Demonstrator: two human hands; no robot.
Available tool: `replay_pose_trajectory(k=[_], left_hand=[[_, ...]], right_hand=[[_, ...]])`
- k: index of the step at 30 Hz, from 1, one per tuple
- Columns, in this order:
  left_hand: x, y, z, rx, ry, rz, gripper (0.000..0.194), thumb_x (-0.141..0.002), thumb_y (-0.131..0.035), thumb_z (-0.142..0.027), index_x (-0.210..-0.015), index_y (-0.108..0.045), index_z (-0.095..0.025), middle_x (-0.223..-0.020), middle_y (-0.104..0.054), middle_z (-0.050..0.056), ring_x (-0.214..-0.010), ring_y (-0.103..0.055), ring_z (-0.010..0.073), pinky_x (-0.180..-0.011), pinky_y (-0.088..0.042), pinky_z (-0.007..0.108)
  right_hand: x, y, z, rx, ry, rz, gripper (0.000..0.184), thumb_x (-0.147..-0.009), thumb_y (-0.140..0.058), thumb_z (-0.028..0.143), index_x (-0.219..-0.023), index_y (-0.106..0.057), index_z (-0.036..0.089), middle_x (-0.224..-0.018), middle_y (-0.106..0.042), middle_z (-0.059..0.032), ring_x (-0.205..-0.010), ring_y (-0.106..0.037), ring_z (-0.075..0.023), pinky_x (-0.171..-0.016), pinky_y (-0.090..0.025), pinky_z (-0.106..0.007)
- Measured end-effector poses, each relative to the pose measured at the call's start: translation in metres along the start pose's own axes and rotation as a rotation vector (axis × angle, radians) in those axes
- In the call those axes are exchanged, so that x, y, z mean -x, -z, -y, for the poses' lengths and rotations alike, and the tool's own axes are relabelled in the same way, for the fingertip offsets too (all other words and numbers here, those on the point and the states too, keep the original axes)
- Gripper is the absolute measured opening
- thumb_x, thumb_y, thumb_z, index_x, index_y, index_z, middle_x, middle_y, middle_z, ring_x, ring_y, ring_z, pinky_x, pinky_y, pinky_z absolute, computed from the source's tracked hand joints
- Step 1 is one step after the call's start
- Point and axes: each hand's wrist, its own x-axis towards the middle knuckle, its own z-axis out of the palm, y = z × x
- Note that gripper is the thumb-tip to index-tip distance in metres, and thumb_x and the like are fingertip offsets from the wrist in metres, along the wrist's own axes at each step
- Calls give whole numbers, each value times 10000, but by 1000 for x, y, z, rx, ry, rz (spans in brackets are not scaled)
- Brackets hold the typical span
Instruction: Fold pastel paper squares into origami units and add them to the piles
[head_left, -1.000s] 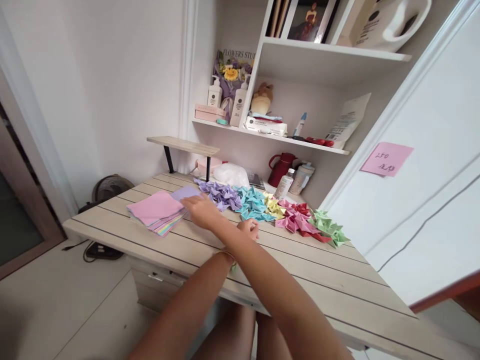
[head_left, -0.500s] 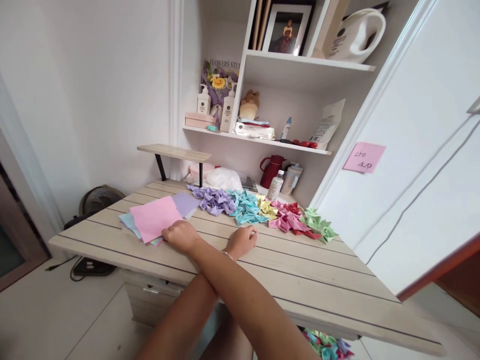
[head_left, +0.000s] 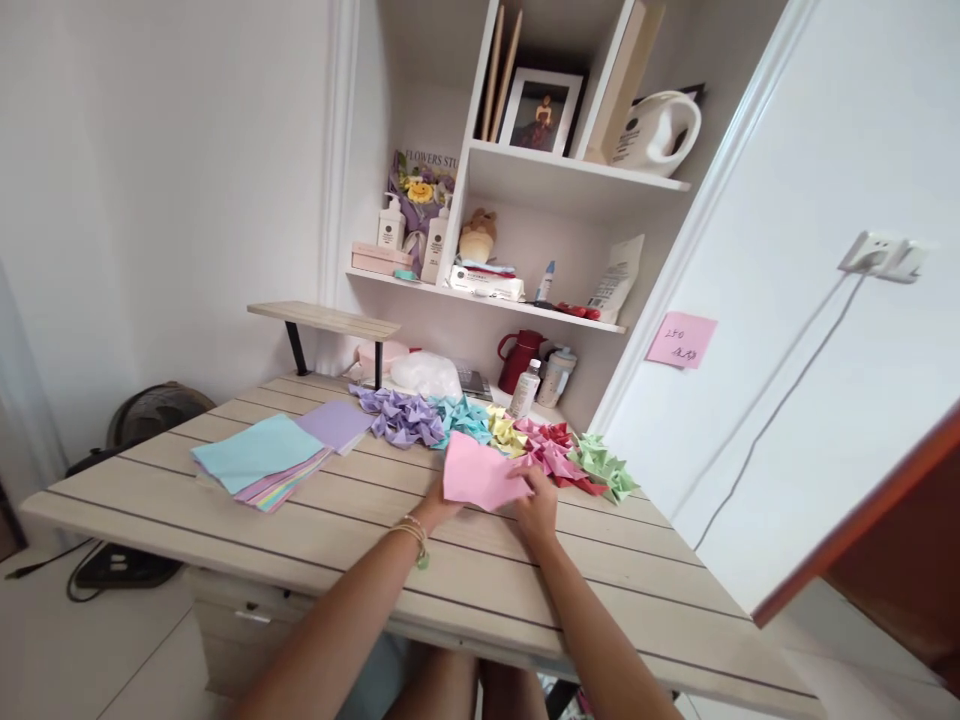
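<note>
A pink sheet of paper point(head_left: 480, 474) is held up off the desk between my two hands. My left hand point(head_left: 438, 506), with bracelets at its wrist, is closed on the sheet's left edge, its fingers partly hidden behind the paper. My right hand point(head_left: 537, 500) pinches the right edge. To the left lies a stack of coloured paper point(head_left: 255, 452), light blue on top, beside purple sheets point(head_left: 336, 424). Behind the sheet, folded paper pieces lie in colour groups: purple point(head_left: 405, 418), blue point(head_left: 459, 414), yellow point(head_left: 507, 432), pink and red point(head_left: 551, 450), and green point(head_left: 604, 466).
A small raised shelf point(head_left: 322, 320) stands at the desk's back left. Along the back are a plastic bag point(head_left: 427, 376), a clear bottle point(head_left: 524, 390), a red jug point(head_left: 519, 360) and a tumbler point(head_left: 557, 376). A pink note point(head_left: 681, 340) is stuck on the right wall.
My right hand has taken the pink sheet off the stack and brought it right, uncovering light blue paper. My arms have uncrossed, and both hands now grip the sheet.
</note>
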Motion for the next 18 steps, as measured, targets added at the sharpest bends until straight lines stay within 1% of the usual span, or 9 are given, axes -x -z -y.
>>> replay_pose_trajectory(k=[1,2,3,4,5,8,10,14,18], left_hand=[[2,2,0,28,-42,-4,449,-628,-760,-99,-1058,-634,-116,-872,-699,82,-893,-641,220,-920,-482,375],[3,3,-1,14,-84,36,647,-582,-793,-96,-1188,-567,-123,-976,-686,95,-923,-633,213,-938,-472,375],[4,5,-3,7,-131,59,772,-553,-819,-121,-1261,-513,-138,-1032,-669,101,-951,-625,215,-941,-472,380],[5,6,-6,5,-154,59,816,-545,-836,-163,-1286,-495,-158,-1062,-656,99,-973,-618,215,-932,-479,371],[5,7,-9,16,-157,59,794,-555,-839,-211,-1276,-510,-169,-1059,-652,96,-959,-621,213,-906,-495,360],[1,7,-18,57,-53,115,511,-604,-816,-321,-1051,-648,-142,-980,-665,97,-844,-648,205,-778,-541,327],[-1,7,-23,110,23,79,422,-616,-808,-356,-942,-664,-131,-944,-675,89,-788,-659,195,-736,-549,317],[-1,9,-28,214,192,-20,454,-672,-778,-403,-1016,-611,-158,-972,-691,88,-756,-693,177,-713,-550,283],[1,10,-28,301,284,5,632,-674,-786,-406,-1208,-502,-223,-1104,-677,114,-791,-716,193,-729,-561,299]], right_hand=[[4,8,-8,4,-53,-42,168,-662,-508,190,-738,-657,181,-750,-640,-44,-719,-583,-199,-648,-447,-291],[7,12,-13,19,-113,-132,195,-660,-478,193,-753,-649,177,-766,-654,-50,-708,-588,-199,-644,-447,-292],[10,13,-14,33,-170,-165,216,-664,-458,197,-768,-646,177,-791,-667,-52,-680,-589,-193,-640,-447,-293],[11,11,-14,23,-230,-160,234,-666,-441,200,-783,-642,179,-802,-675,-49,-635,-587,-183,-617,-446,-289],[12,9,-12,-16,-294,-125,249,-669,-428,205,-802,-637,181,-794,-678,-43,-587,-585,-175,-582,-443,-284],[9,1,-4,-196,-414,21,220,-688,-449,244,-823,-612,185,-766,-683,-38,-533,-600,-168,-528,-450,-273],[6,0,-1,-317,-462,91,197,-709,-494,297,-836,-596,186,-800,-699,-51,-554,-622,-170,-519,-459,-266],[2,3,2,-489,-543,224,336,-683,-639,431,-911,-595,187,-854,-720,-69,-627,-653,-184,-517,-465,-255],[2,1,5,-583,-615,400,492,-600,-747,526,-936,-644,182,-849,-725,-72,-672,-673,-209,-539,-483,-272]])
